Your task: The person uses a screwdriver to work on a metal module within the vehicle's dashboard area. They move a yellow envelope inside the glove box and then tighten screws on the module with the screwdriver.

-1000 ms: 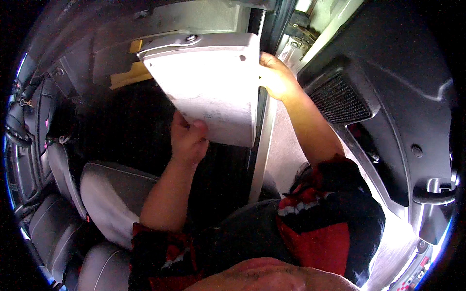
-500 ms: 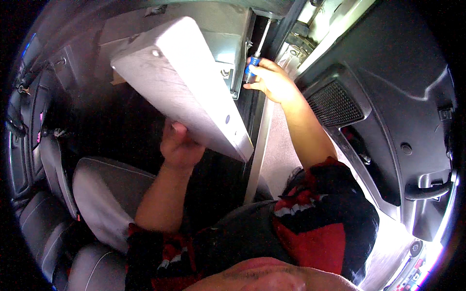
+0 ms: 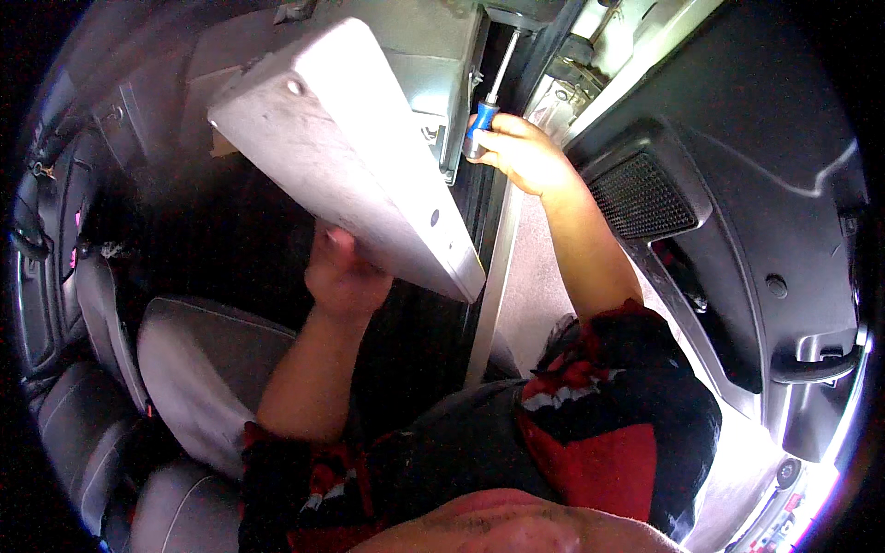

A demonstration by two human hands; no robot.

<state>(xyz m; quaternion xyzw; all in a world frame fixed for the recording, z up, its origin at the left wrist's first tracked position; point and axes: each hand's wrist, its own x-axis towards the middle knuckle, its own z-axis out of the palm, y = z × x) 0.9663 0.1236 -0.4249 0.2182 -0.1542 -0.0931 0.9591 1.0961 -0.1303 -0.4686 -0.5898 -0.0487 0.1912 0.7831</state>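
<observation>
Panel (image 3: 369,184): left of centre in my view, near side in the left hand (image 3: 348,281), tilted. Screwdriver (image 3: 486,112): in the right hand (image 3: 530,158), right of the panel, shaft pointing forward. Front seat (image 3: 212,369): left of the left forearm, I note. Door (image 3: 784,203): far right, speaker grille (image 3: 643,195) set in it. Sill strip (image 3: 493,286): between seat and door.

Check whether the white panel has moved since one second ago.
Yes: the white panel, in the left hand, has tilted, its upper end swinging left, away from the door's mesh grille.
</observation>
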